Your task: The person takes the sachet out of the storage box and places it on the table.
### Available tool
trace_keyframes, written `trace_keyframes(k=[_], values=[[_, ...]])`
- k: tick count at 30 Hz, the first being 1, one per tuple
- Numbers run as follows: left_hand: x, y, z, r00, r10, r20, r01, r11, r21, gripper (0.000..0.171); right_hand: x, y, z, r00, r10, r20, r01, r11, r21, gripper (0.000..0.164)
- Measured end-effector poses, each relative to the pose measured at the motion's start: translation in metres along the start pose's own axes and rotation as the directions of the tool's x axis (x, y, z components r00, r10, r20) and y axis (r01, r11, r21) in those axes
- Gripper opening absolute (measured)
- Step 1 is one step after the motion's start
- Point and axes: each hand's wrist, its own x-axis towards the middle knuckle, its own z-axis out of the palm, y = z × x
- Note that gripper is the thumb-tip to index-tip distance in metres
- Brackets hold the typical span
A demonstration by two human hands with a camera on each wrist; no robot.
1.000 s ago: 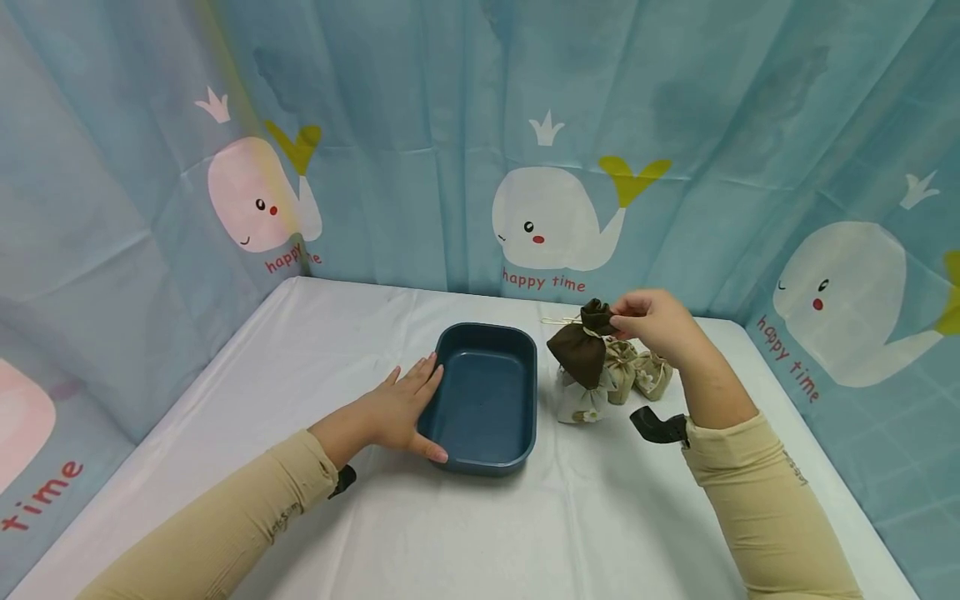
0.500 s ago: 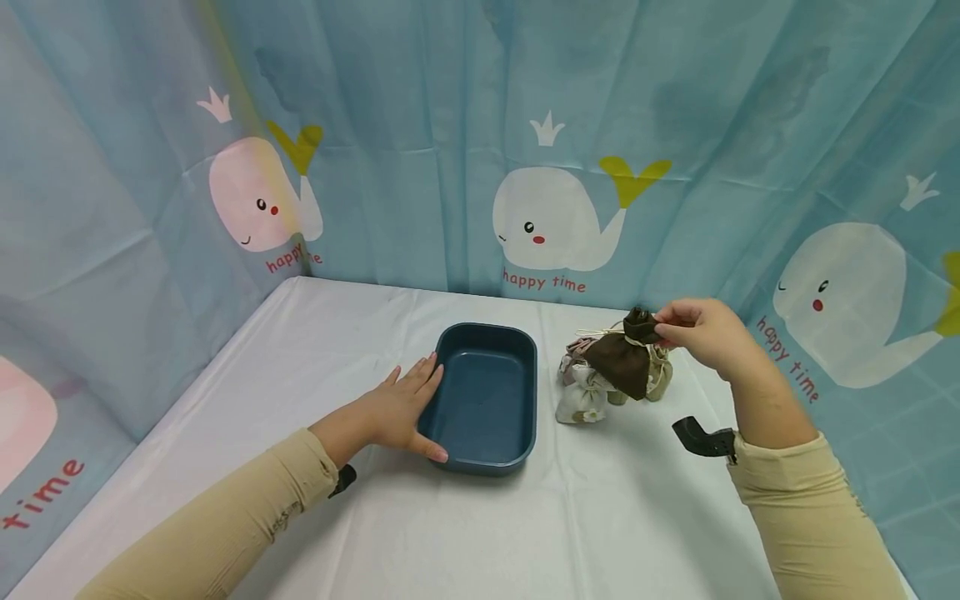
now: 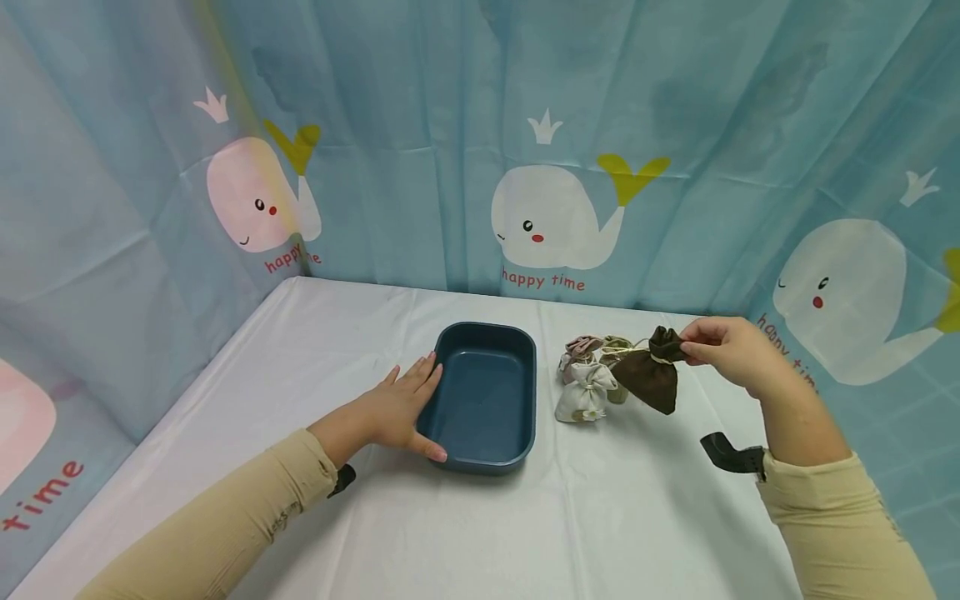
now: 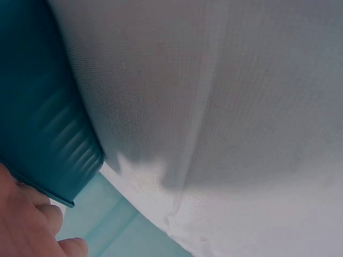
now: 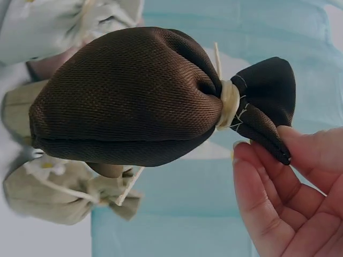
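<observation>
My right hand point(image 3: 731, 350) pinches the gathered top of a dark brown drawstring pouch point(image 3: 651, 377). In the right wrist view the brown pouch point(image 5: 128, 99) shows a pale cord tied round its neck, and thumb and fingers point(image 5: 308, 152) grip the cloth edge. My left hand point(image 3: 397, 408) lies with straight, spread fingers against the left rim of a dark blue rectangular tray point(image 3: 480, 464). Close by the brown pouch stand a white pouch with a flower point(image 3: 583, 398), a pinkish pouch point(image 3: 581, 346) and a beige pouch point(image 5: 59, 193), partly hidden in the head view.
A white cloth covers the table point(image 3: 480, 533). Behind it hangs a blue curtain point(image 3: 420, 208) printed with whales, close to the table's back edge. A black wrist mount point(image 3: 731, 454) sits at my right sleeve.
The right hand has carried the brown pouch rightward and slightly toward me, from above the white pouch to the right side of the group. The left hand and tray have stayed put.
</observation>
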Motion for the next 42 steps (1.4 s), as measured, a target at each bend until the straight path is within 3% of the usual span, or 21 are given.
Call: trace_keyframes(k=[17, 28, 34, 42], values=[[-0.001, 0.0, -0.001, 1.0, 0.001, 0.002, -0.001, 1.0, 0.005, 0.131, 0.007, 0.033, 0.027, 0.989, 0.061, 0.132, -0.06, 0.998, -0.01, 0.015], [0.001, -0.002, 0.002, 1.0, -0.007, -0.003, 0.007, 1.0, 0.015, 0.132, 0.016, 0.038, 0.036, 0.983, 0.017, 0.182, -0.018, 1.0, 0.0, 0.01], [0.0, -0.001, 0.002, 1.0, 0.002, -0.002, -0.002, 1.0, 0.013, 0.131, 0.022, 0.043, 0.041, 0.986, 0.038, 0.163, -0.037, 0.999, -0.006, 0.012], [0.0, -0.001, 0.001, 1.0, 0.01, -0.013, -0.01, 1.0, 0.001, 0.13, 0.031, 0.05, 0.05, 0.99, 0.121, 0.07, -0.114, 0.988, -0.107, 0.015]])
